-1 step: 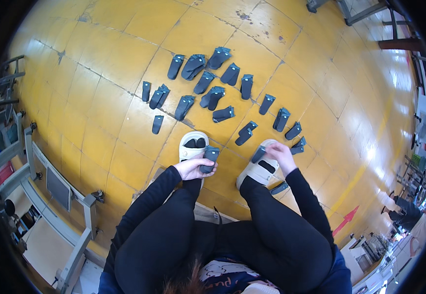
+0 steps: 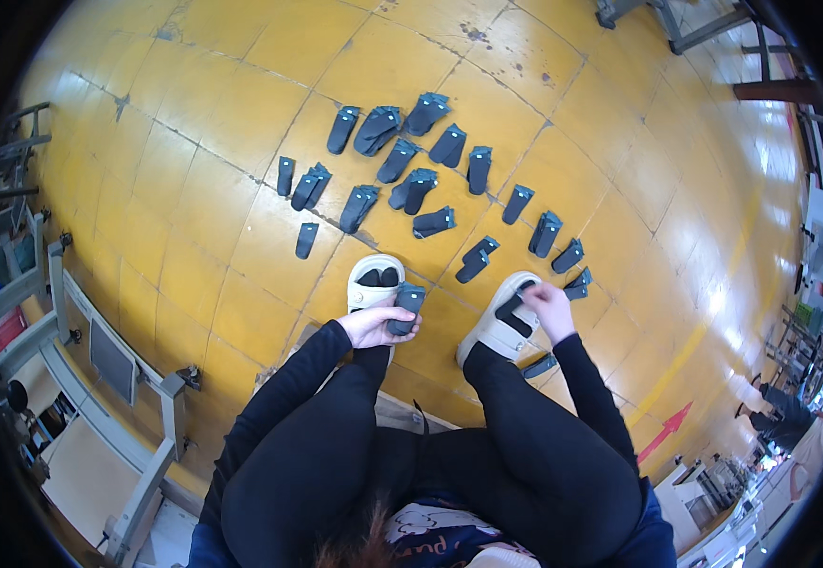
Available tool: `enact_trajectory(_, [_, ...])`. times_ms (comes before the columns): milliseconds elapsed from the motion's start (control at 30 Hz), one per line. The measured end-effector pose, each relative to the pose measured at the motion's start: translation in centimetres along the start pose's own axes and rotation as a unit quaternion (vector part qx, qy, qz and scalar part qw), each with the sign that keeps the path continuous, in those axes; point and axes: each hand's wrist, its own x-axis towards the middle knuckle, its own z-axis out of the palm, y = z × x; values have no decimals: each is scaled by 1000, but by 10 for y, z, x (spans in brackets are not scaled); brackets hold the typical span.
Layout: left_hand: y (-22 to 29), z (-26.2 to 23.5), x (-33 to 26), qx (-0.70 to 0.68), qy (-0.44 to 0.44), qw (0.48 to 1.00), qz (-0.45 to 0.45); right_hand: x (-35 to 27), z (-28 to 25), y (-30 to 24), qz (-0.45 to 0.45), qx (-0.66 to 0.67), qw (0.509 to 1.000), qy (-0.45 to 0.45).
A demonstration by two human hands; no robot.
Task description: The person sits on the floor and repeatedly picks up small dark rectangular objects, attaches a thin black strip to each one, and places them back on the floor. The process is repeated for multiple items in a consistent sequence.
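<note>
My left hand (image 2: 378, 327) is closed around a dark grey tongue-shaped piece (image 2: 407, 309) with a small pale label near its top, held by the left sandal (image 2: 362, 295). Whether it is one piece or a stack I cannot tell. Over the toe of the right sandal (image 2: 487, 333) hovers my right hand (image 2: 549, 314), its fingertips pinched together. Dark shapes beneath those fingers blend with the sandal's openings, so what they hold, if anything, is unclear. Similar pieces lie in small overlapping piles (image 2: 414, 191) on the floor ahead of my feet.
Yellow tiled floor (image 2: 212, 123) stretches around me. One more dark piece (image 2: 538, 365) lies right of the right sandal. A grey metal frame (image 2: 173, 417) stands at left, and metal legs (image 2: 705, 33) at the far right. A red arrow (image 2: 667, 431) marks the floor.
My right hand has shifted slightly down over the right sandal. The grey piece earlier seen at its fingertips no longer shows distinctly. My left hand keeps its hold.
</note>
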Motion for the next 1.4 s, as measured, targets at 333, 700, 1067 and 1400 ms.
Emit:
enact_trajectory(333, [2,-14,3,6,14,1000,5,-61,-1,6,124,509,852,-14])
enact_trajectory(700, [1,-9,-5,7,28,999,20,-50,-56,-25,-101,767,627,-93])
enact_trajectory(1067, [4,-6,-11,14,20,999,25,-48,-33,-24,61,369,921,-105])
enact_trajectory(1400, [6,3,-5,6,4,1000,18,-41,-21,53,170,342,912,-152])
